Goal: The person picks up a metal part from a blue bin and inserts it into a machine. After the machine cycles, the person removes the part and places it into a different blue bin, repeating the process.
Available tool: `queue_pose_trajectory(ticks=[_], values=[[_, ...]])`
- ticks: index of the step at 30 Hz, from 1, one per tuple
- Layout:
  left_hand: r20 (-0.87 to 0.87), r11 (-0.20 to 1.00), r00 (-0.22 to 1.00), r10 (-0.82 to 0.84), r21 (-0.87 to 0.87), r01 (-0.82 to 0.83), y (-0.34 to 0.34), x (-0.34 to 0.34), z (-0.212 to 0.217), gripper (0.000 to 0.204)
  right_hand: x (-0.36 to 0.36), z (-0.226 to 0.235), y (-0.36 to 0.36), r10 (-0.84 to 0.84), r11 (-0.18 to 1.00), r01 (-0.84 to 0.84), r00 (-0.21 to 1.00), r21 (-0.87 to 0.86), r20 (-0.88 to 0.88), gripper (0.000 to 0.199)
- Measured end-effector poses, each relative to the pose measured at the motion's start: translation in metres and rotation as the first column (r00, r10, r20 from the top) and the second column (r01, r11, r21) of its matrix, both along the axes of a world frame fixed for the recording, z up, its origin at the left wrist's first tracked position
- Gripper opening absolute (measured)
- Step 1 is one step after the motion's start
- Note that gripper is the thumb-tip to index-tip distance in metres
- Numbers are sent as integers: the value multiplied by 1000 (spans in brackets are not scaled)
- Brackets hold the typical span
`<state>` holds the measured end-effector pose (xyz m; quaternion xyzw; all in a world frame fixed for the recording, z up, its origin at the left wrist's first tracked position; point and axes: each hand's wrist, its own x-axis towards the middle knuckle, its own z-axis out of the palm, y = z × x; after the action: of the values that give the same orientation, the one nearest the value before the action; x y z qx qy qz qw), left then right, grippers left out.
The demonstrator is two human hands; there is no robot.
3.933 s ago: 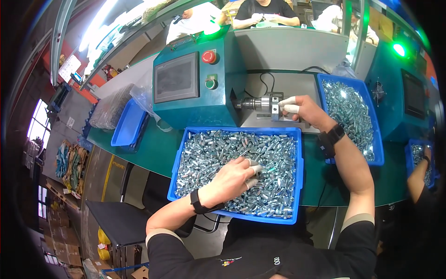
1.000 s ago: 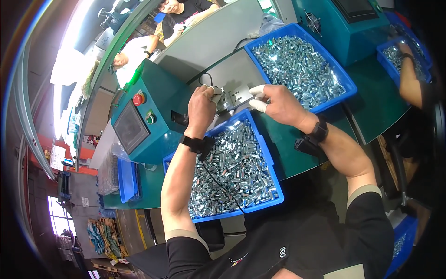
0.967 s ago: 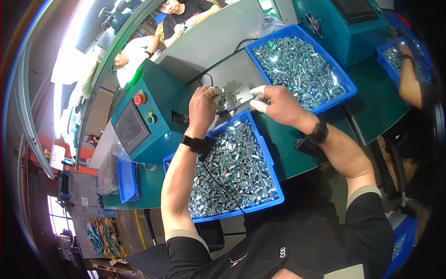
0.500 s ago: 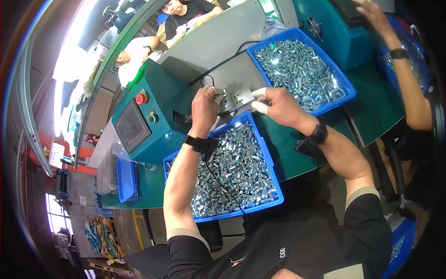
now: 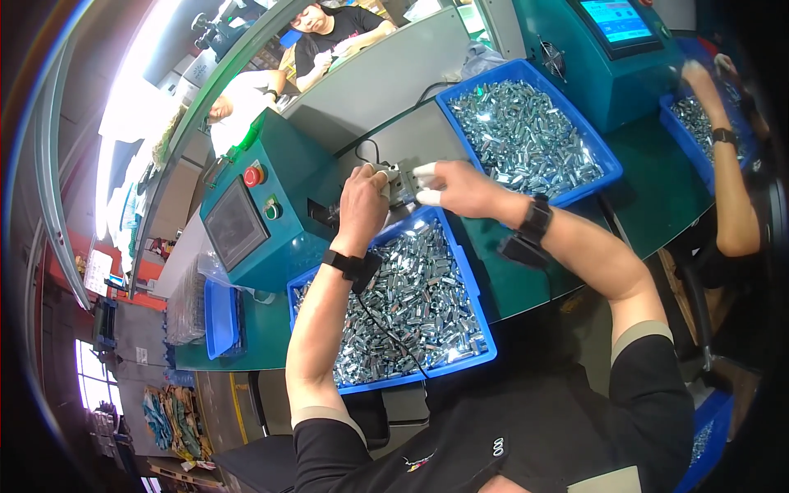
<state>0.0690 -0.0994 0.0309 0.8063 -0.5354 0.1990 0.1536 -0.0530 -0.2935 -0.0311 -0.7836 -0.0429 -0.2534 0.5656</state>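
Note:
My left hand [image 5: 364,205] is at the small metal fixture [image 5: 403,187] beside the teal machine [image 5: 275,193]. Its fingers, with white covers at the tips, are bent together at the fixture's left side; whatever they pinch is hidden. My right hand [image 5: 470,193] comes in from the right, thumb and forefinger in white finger covers. These two fingertips are apart, close to the fixture's right side, and nothing shows between them. Below my hands stands a blue tray [image 5: 491,333] heaped with small shiny metal cylinders [image 5: 419,296].
A second blue tray [image 5: 612,168] of similar metal parts stands at the upper right. The machine carries a red button [image 5: 253,175] and a dark screen [image 5: 235,231]. Another worker's arm [image 5: 731,189] reaches over a tray at far right. A black cable [image 5: 382,322] hangs across the near tray.
My right hand has moved left, closer to the fixture. My left hand stays there with its fingers slightly shifted. At far right, the other worker's hand has come down toward their tray.

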Motion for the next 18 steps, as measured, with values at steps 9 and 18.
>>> queue_pose_trajectory(ticks=[9, 18], values=[[25, 999, 999, 45, 27, -46, 2, -3, 1, 27, 29, 15, -1, 319, 938, -269, 916, 218, -243, 36], [-158, 997, 985, -67, -39, 62, 77, -88, 16, 34, 40, 32, -20, 346, 930, -368, 884, -10, -315, 44]])
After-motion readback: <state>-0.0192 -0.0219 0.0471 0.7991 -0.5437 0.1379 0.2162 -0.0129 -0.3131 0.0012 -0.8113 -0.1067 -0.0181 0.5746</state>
